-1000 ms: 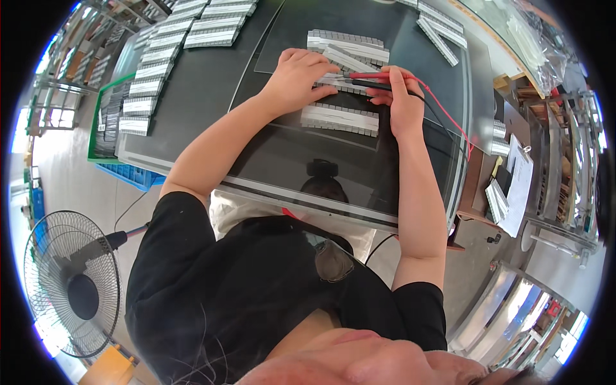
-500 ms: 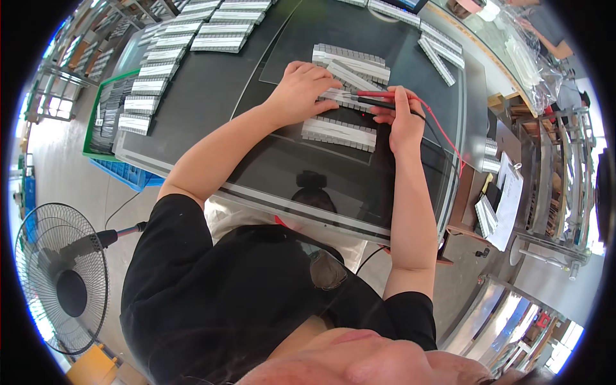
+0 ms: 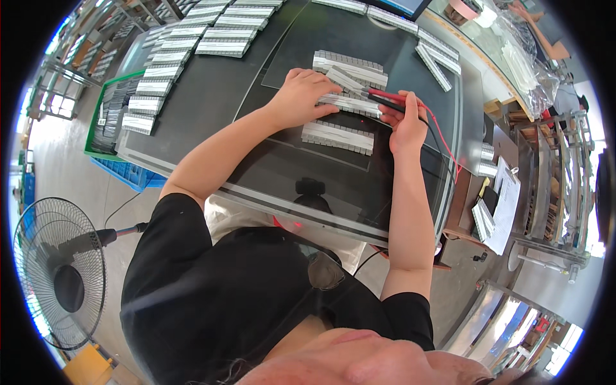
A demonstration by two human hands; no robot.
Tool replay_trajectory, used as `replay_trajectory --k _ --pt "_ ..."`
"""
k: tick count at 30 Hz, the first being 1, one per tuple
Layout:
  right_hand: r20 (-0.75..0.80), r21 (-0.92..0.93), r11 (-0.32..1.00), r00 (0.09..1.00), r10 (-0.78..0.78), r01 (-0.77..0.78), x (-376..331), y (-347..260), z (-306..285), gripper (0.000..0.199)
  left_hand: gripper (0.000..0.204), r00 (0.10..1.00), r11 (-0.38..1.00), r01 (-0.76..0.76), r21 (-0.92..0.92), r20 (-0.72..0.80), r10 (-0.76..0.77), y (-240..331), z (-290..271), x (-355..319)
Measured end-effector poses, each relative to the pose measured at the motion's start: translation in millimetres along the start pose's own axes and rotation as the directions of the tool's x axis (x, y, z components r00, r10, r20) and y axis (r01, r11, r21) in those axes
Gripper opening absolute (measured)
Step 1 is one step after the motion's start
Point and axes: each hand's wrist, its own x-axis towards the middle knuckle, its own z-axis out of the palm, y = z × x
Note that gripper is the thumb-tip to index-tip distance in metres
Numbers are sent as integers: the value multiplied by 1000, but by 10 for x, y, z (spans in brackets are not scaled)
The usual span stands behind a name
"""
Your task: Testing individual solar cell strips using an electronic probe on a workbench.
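Observation:
My left hand [image 3: 300, 97] grips the left end of a white strip [image 3: 351, 104] with grey toothed edges, thumb on the near side and fingers on the far side. My right hand [image 3: 408, 123] is closed around a red test probe [image 3: 387, 94] and a black test probe [image 3: 387, 102], held together like chopsticks. Their tips point left, above the strip's right part; whether they touch it I cannot tell. Just beyond, a similar strip [image 3: 346, 81] lies slanted against another strip [image 3: 351, 67]. Nearer me rests one more strip [image 3: 337, 137] on the dark tabletop [image 3: 269, 160].
Rows of strips [image 3: 221, 48] cover the far left of the table. Beside them stands a green crate [image 3: 90, 138]. Two strips [image 3: 436, 67] lie at the far right. A red cable [image 3: 443, 138] trails over the right edge. A fan [image 3: 64, 276] stands left.
My right hand has drawn the probes slightly to the right, away from my left fingers, uncovering more of the held strip. My left hand stays nearly in place.

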Motion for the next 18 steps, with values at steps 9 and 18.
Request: replay_trajectory --k 9,18 --pt "14 49 998 999 -50 50 38 13 -25 26 42 994 984 70 164 70 -83 71 -30 9" --pt "31 60 995 996 -85 83 16 7 -30 27 39 977 979 127 161 148 -151 126 -117 48"
